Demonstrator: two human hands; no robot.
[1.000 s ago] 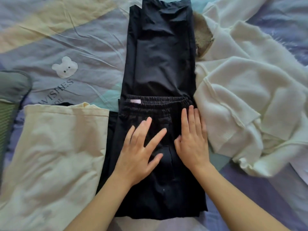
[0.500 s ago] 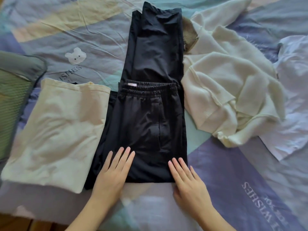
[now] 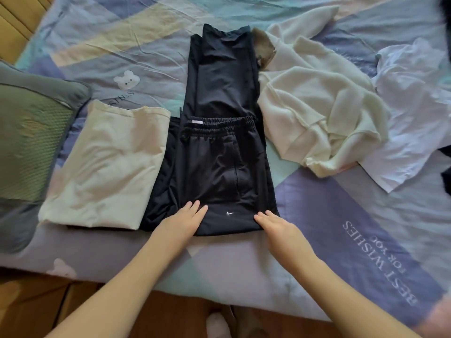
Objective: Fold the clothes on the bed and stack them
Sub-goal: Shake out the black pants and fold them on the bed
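From the head view, the black trousers (image 3: 219, 152) lie lengthwise down the middle of the bed (image 3: 341, 240), folded once so the gathered elastic waistband sits across the middle of the legs. The cloth is thin, smooth and faintly shiny, with a long seam running down the upper layer and a small pale mark near the folded near edge.

The left hand (image 3: 181, 223) rests flat on the near left corner of that fold, its grip wide, fingers straight and close together. The right hand (image 3: 275, 223) lies flat at the near right corner, grip likewise wide, holding nothing.

Just left of the trousers lies a folded cream garment (image 3: 107, 167), matte and softly creased, in a rough rectangle. To the right sits a crumpled, fuzzy cream sweater (image 3: 317, 113), and beyond it a rumpled white shirt (image 3: 410, 106). A green textured pillow (image 3: 26, 132) lies at the far left.
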